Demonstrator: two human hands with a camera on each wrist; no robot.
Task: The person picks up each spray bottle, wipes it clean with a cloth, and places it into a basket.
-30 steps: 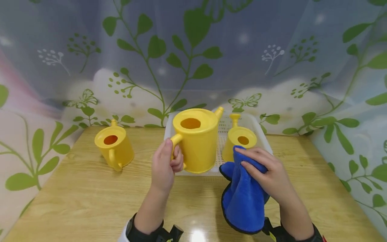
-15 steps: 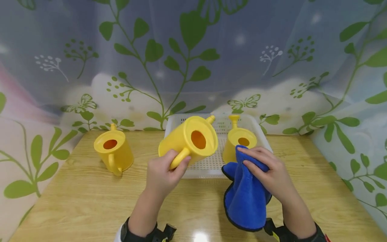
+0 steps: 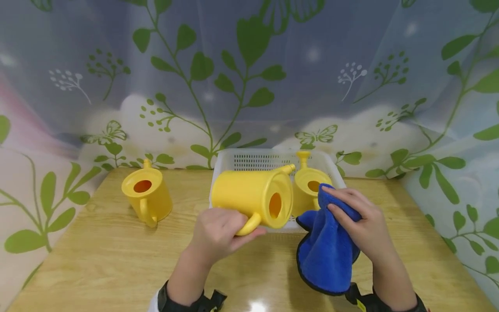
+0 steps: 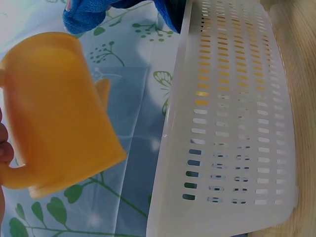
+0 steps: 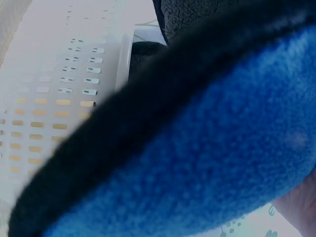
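We see the left hand (image 3: 218,236) clamped on the handle (image 3: 249,226) of a large, smooth yellow cylindrical watering can (image 3: 245,193), which is tipped onto its side in the air, its round mouth facing the tabletop's right edge and its spout slanting up towards the far right corner. We cannot tell whether it hangs over or just before the white perforated plastic basket (image 3: 253,161), which stands by the middle of the far edge of the pale wood-grain tabletop (image 3: 117,260). Our right hand (image 3: 364,221) pinches a fluffy blue cloth with black edging (image 3: 329,251), which droops towards the near edge and partly hides a smaller yellow watering can (image 3: 303,195) upright in the basket. Near the far left corner we find another small yellow watering can (image 3: 157,197), also upright, its handle towards the near edge
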